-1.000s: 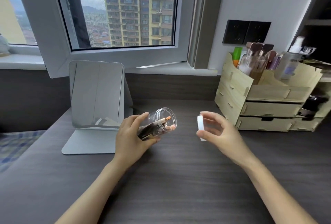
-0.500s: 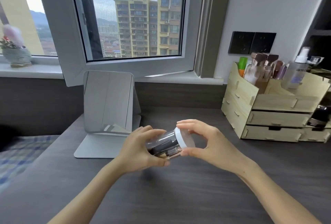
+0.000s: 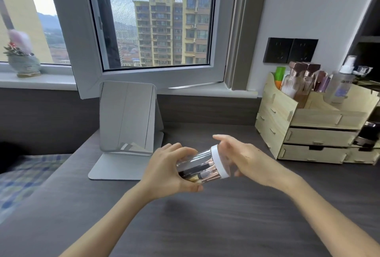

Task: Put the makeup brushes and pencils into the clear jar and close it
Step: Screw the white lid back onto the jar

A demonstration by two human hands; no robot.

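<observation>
I hold the clear jar point(image 3: 195, 166) on its side above the dark desk point(image 3: 205, 226), off the surface, so that both hands can work on it at once. My left hand point(image 3: 168, 171) is wrapped round the closed base end, fingers over the top and thumb beneath, clamping the body so it cannot roll or turn. The makeup brushes and pencils point(image 3: 202, 172) lie inside along the jar's length, their rose-gold ferrules toward the mouth; tipping the jar sideways lets them rest against the wall and not press on the lid. The white lid point(image 3: 219, 162) sits over the mouth, facing my right hand point(image 3: 249, 161). That hand is loosely spread against the lid, fingers fanned past its rim (motion blur hides whether the fingertips grip it or merely touch). I judge this to be the screwing-down step, with the task nearly done; whether the thread is fully seated I cannot tell. The grey folding stand point(image 3: 126, 121) stands behind the jar, and the wooden organiser point(image 3: 308, 129) with its bottles is well apart to the right, neither in the way.
</observation>
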